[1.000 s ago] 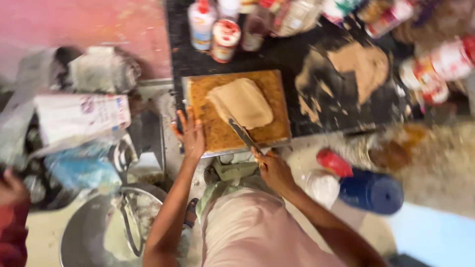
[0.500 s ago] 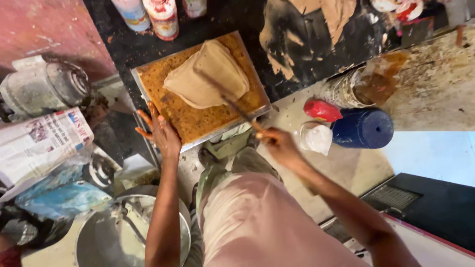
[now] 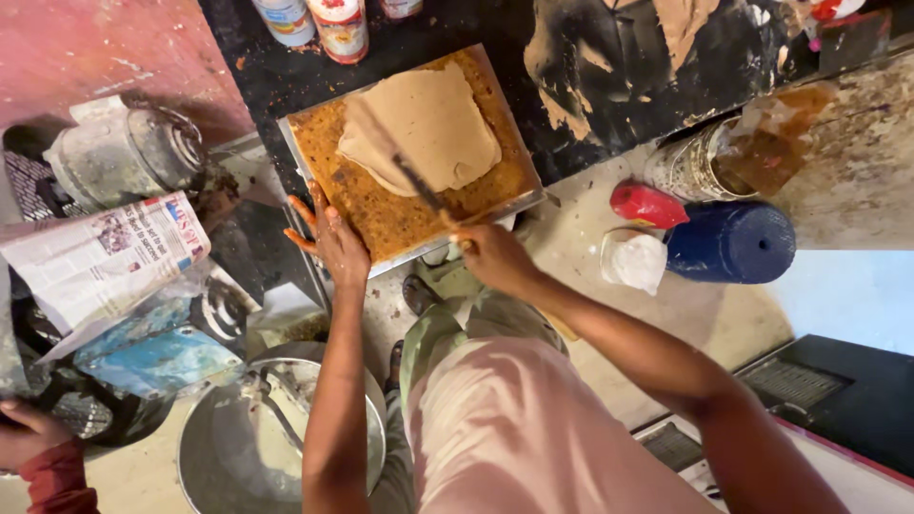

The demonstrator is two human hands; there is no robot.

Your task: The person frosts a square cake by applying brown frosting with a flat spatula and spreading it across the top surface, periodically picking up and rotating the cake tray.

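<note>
Putty, a soft tan slab, lies on an orange-stained square board at the near edge of the dark worktop. The person's right hand is clenched around the handle of a putty knife, its blade pressed into the slab's near side. The left hand rests with fingers spread flat on the board's near-left edge, grasping nothing. The slab looks pliable and sticky, likely to sag if lifted bare-handed, best scooped from underneath with the blade. A blue can and a red cap lie on the floor to the right; a metal bucket stands below.
</note>
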